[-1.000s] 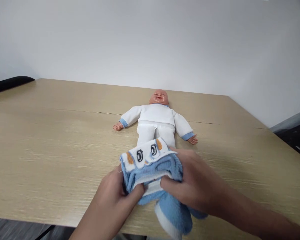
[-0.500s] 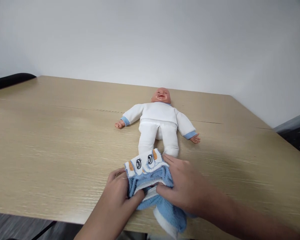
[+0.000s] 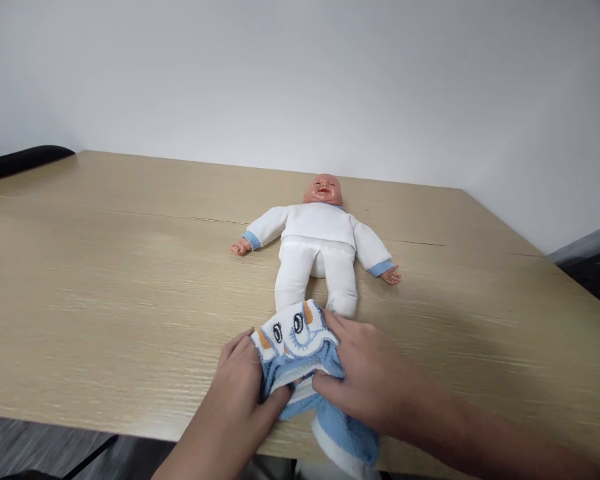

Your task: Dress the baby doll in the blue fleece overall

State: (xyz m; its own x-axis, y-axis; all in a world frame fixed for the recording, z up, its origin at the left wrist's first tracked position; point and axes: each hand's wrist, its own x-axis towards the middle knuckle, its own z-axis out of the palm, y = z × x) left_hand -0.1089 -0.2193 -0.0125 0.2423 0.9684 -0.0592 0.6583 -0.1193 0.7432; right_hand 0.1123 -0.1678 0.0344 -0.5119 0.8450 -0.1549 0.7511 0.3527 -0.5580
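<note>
A baby doll (image 3: 318, 241) in a white suit with blue cuffs lies on its back on the wooden table (image 3: 105, 267), head toward the wall. Just below its feet is a blue and white fleece garment (image 3: 300, 353) with an embroidered cartoon face. My left hand (image 3: 243, 383) grips the garment's left side, thumb pressed on the fabric. My right hand (image 3: 365, 377) grips its right side, fingers closed over the cloth. The garment's top edge touches or covers the doll's feet. Part of the garment hangs over the table's front edge.
A white wall stands behind the table. A dark chair back (image 3: 20, 160) shows at the far left. Dark furniture (image 3: 595, 267) sits beyond the table's right edge. The table's front edge runs under my wrists.
Both hands have lowered the garment from above the doll's legs down to the table at the doll's feet. More of the doll's legs now shows.
</note>
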